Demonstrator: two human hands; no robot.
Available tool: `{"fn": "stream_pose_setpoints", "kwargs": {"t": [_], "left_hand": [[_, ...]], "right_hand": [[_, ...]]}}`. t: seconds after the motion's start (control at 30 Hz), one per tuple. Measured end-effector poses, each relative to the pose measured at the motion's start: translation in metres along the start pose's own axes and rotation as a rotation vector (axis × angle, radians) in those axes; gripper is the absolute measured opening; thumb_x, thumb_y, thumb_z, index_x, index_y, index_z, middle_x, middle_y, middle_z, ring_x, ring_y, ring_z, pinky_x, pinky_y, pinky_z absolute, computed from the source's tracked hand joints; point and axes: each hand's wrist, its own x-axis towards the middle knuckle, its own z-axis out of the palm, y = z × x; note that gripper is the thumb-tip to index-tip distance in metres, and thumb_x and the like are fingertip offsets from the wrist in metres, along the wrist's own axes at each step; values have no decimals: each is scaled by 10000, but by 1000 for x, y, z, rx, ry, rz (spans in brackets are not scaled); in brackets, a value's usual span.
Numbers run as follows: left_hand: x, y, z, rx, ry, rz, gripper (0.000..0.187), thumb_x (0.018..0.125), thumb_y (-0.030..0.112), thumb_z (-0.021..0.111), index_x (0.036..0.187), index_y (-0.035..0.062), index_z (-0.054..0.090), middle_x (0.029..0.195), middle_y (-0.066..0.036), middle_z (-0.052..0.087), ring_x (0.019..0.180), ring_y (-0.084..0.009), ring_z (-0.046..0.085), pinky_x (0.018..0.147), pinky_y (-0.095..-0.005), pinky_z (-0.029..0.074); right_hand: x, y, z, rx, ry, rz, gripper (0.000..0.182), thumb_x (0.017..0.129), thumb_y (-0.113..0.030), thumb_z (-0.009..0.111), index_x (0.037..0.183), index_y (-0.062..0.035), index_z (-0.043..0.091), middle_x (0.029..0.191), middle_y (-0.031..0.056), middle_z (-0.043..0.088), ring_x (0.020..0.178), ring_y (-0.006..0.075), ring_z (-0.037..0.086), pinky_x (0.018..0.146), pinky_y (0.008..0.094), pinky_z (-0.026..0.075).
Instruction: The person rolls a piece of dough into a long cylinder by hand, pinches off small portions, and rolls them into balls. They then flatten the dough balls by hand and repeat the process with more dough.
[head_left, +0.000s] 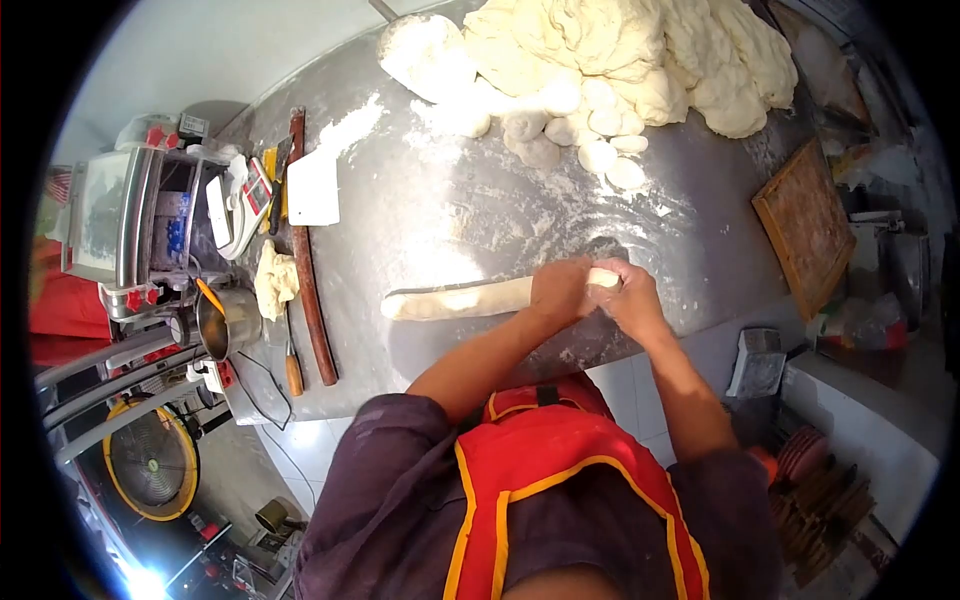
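Note:
A long dough roll point(460, 301) lies across the metal table near its front edge. My left hand point(562, 289) is wrapped round the roll close to its right end. At that end, my right hand point(632, 295) grips the tip, and a pale bit of dough shows between the two hands. Both hands nearly touch. Several small round dough pieces point(598, 156) lie farther back, in front of a large dough mass point(590, 40). Loose flour is scattered over the metal around them.
Along the left stand a long brown stick point(305, 270), a white scraper sheet point(314, 189), a dough lump point(275, 279), a scale point(238, 205) and a metal pot point(228, 322). A wooden-framed board point(804, 228) leans at the right edge. A flour scoop point(427, 55) sits at the back.

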Motion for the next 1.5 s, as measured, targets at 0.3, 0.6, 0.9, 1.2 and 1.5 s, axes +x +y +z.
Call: {"fn": "stream_pose_setpoints", "kwargs": {"t": [0.3, 0.6, 0.9, 1.2, 1.5], "left_hand": [[7, 5, 1, 118, -157, -79, 321, 674, 388, 638, 700, 74, 705, 699, -193, 659, 706, -381, 665, 634, -464, 516], [33, -1, -13, 158, -214, -212, 442, 714, 431, 714, 924, 43, 685, 860, -203, 679, 831, -367, 665, 699, -466, 509], [-10, -18, -21, 210, -54, -148, 678, 661, 356, 822, 1189, 66, 510, 1212, -180, 512, 1121, -375, 488, 921, -460, 414], [-13, -35, -38, -73, -149, -75, 576, 746, 382, 753, 1201, 107, 531, 1038, -177, 642, 972, -365, 612, 817, -462, 481], [-14, -22, -21, 93, -36, -75, 341, 696, 323, 728, 918, 76, 648, 862, -154, 682, 831, -339, 663, 716, -442, 515]], "right_hand": [[6, 16, 5, 115, 10, 87, 185, 727, -50, 663, 912, -35, 668, 751, 50, 651, 694, 116, 600, 658, 283, 494], [16, -13, -44, 665, -111, 191, 227, 759, -26, 685, 978, -33, 626, 864, 5, 618, 788, 88, 572, 724, 237, 475], [125, 11, -2, -576, 267, -297, 465, 788, -157, 720, 1211, -46, 559, 1122, 184, 608, 1021, 365, 586, 888, 422, 476], [37, -15, 8, 159, -203, 43, 450, 787, -109, 748, 1208, -31, 609, 1096, 119, 632, 975, 189, 600, 819, 327, 497], [11, -3, 42, 23, 63, -22, 241, 761, -66, 705, 996, -29, 670, 841, 94, 685, 735, 153, 632, 693, 294, 514]]}}
